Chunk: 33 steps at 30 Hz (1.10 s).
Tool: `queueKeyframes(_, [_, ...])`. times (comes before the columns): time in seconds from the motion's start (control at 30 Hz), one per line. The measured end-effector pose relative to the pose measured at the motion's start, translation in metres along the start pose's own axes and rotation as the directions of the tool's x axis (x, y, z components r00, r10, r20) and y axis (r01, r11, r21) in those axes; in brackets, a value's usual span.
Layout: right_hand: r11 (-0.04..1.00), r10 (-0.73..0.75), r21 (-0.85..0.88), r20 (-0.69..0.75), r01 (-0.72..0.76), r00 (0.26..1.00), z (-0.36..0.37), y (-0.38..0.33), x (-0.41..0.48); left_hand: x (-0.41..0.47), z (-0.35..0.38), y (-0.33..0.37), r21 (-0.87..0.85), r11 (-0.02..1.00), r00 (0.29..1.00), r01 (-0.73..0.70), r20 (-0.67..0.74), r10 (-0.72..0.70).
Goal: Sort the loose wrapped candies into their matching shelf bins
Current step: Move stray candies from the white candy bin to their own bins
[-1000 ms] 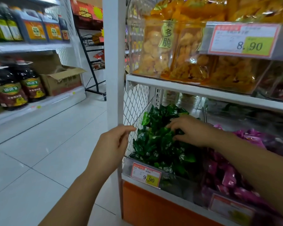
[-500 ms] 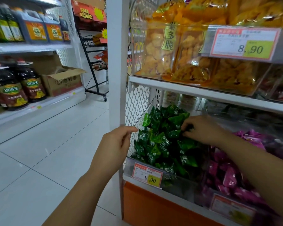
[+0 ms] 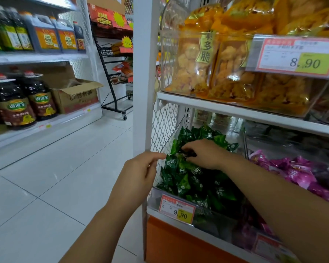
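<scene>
A clear shelf bin (image 3: pixel 155 198) holds a heap of green wrapped candies (image 3: pixel 194 185). To its right lies a pile of purple wrapped candies (image 3: pixel 300 173) in the neighbouring bin. My right hand (image 3: pixel 207 154) is on top of the green heap, fingertips pinching a small dark wrapped candy (image 3: pixel 187 153). My left hand (image 3: pixel 139 175) hovers just left of the bin beside the mesh side panel, fingers loose, holding nothing.
Above is a shelf of orange snack bags (image 3: pixel 194 63) with an 8.90 tag. A 9.90 price tag (image 3: pixel 177 208) fronts the green bin. A white post (image 3: pixel 142 73) stands left of the shelves. Across the tiled aisle (image 3: pixel 55 168) are oil bottles (image 3: pixel 13 103) and a cardboard box (image 3: pixel 76 93).
My right hand has slid left across the green heap and now pinches a dark piece near the bin's upper left. The left hand has hardly moved.
</scene>
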State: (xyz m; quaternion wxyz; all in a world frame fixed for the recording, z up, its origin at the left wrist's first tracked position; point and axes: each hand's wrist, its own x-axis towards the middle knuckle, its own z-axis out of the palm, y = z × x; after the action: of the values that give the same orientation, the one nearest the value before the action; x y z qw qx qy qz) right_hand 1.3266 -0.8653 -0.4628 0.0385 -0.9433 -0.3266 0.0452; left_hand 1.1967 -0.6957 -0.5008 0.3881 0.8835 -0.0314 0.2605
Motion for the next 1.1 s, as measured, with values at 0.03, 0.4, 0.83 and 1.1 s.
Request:
queueKeyframes(0.03, [1.0,0.019,-0.002,-0.007,-0.019,1.0,-0.001,0.004,-0.001,0.0,0.0,-0.001,0.002,1.0,1.0,0.001,0.005,-0.001])
queueKeyframes(0.4, [0.982,0.13,-0.159,0.17,-0.103,0.977,0.01,0.001,0.017,0.002,0.002,-0.001,-0.02,1.0,1.0,0.009,-0.017,-0.009])
queueKeyframes(0.83, [0.994,-0.057,0.093,-0.058,0.062,0.997,0.015,0.004,-0.009,0.001,0.001,0.004,0.03,0.999,1.0,0.009,0.011,-0.01])
queueKeyframes(1.1, [0.989,-0.033,0.142,-0.056,0.04,0.998,0.011,-0.002,-0.025,-0.001,0.008,0.011,0.106,0.994,1.0,-0.015,-0.004,0.015])
